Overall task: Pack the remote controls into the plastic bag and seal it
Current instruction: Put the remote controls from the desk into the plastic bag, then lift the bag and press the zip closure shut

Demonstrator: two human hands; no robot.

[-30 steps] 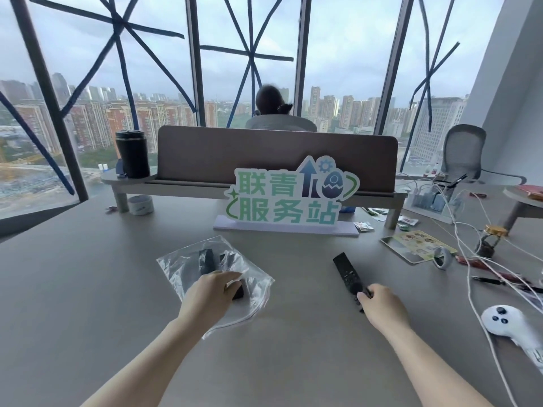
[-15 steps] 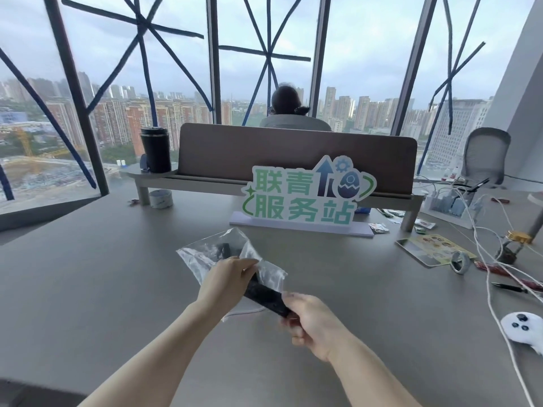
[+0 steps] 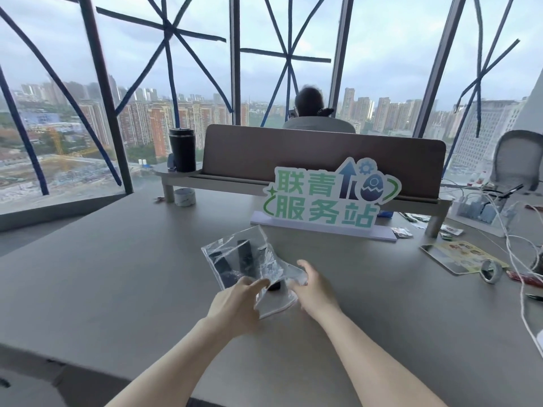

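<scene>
Both hands down at the near mouth of the plastic bag (image 3: 258, 261), mid-table. Left hand (image 3: 235, 301) palm-down on the near-left corner of the film, fingers (image 3: 255, 284) stretched forward and close together, tips pressing the plastic just beside a dark remote end poking out at the opening. Right hand (image 3: 316, 289) at the near-right edge, thumb up, fingers curled into the crumpled film; whether pinching it or merely cupping, cannot tell. Bag lying flat and rumpled on the grey table (image 3: 102, 274), mouth toward the near side, closed end pointing far-left. Black remote controls (image 3: 245, 258) inside, two long bodies side by side, slanted, a third dark end at the mouth.

Plenty of bare tabletop to the left and near side of the bag, right out to the near table edge. Far side tighter: green-lettered sign (image 3: 326, 201) on its white base just beyond the bag's far corner. Right side well apart but crowded: printed card (image 3: 458, 257), tape roll (image 3: 491, 271), white cables (image 3: 520, 254) trailing toward the near-right edge. Black tumbler (image 3: 182, 149) and another tape roll (image 3: 184, 197) far left, by the desk shelf (image 3: 293, 185).
</scene>
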